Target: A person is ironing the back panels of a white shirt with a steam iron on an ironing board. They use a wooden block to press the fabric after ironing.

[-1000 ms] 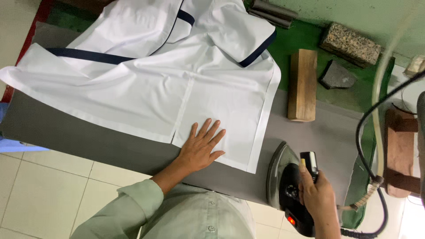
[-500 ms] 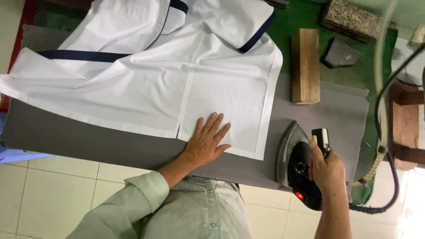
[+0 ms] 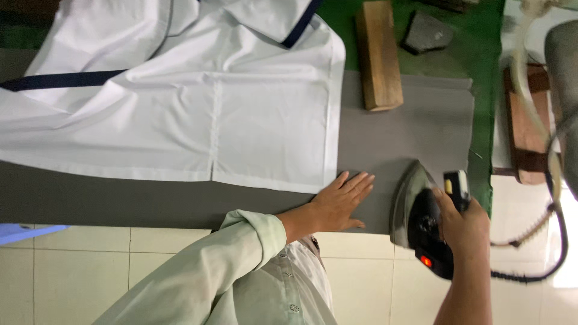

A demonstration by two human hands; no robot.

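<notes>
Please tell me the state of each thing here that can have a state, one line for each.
white garment: spread flat on the grey ironing surface, lightly creased.
iron: lifted, tilted, red light on.
left hand: open, flat at the garment's corner.
right hand: closed around the iron's handle.
wooden block: lying flat, untouched.

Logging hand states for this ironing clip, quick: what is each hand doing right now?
Left hand: open, flat on the grey board.
Right hand: closed around the iron.

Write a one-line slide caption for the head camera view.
Left hand flat on the grey padded ironing table beside a white navy-trimmed garment; right hand grips a black-handled steam iron.
</notes>
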